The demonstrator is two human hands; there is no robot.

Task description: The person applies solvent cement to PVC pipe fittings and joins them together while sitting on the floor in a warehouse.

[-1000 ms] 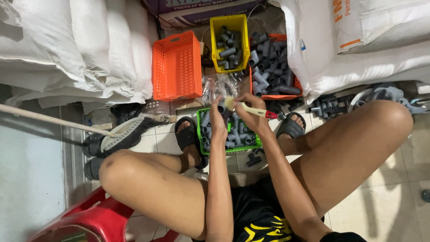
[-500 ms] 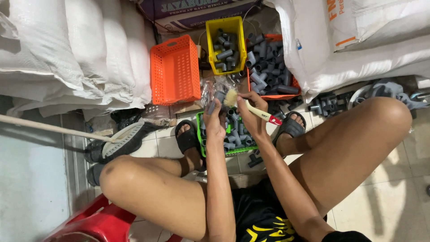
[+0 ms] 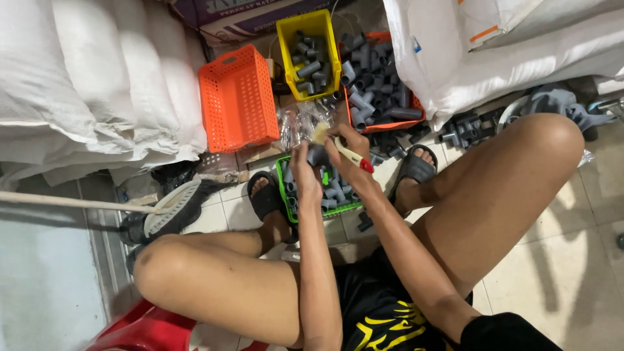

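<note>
A: State your hands' condition.
B: Your left hand (image 3: 305, 170) grips a grey pipe fitting (image 3: 316, 154); your right hand (image 3: 348, 148) grips a paintbrush (image 3: 342, 147) touching it, above the green basket (image 3: 283, 179).

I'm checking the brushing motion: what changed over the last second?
The left hand lifted its grey pipe fitting slightly, and the right hand swung the brush in against it. Both grips held. The orange basket, yellow bin and green tray stayed put.
</note>
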